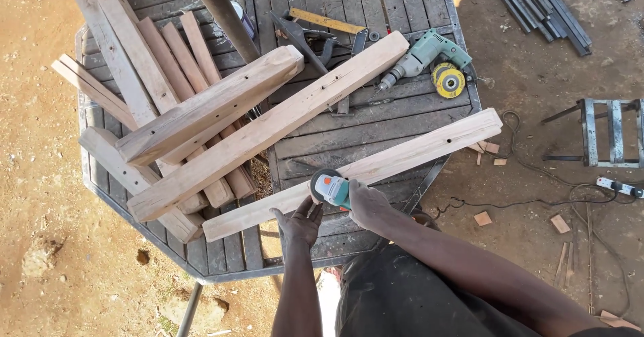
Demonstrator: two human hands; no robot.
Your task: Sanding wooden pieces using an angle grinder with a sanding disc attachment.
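Observation:
A long pale wooden beam (416,152) with drilled holes lies slantwise across the near edge of the dark slatted table (376,125). My right hand (365,203) grips a teal and white angle grinder (329,189) whose disc rests on the beam's near part. My left hand (300,221) is just below the grinder, fingers spread against the beam's lower edge and the grinder's head.
Several more wooden beams (201,115) are stacked on the table's left half. A green electric drill (422,55), yellow grinding discs (448,80), a metal ruler and clamps lie at the back. Metal bars, a small steel frame (604,132), cables and a power strip sit on the dirt floor to the right.

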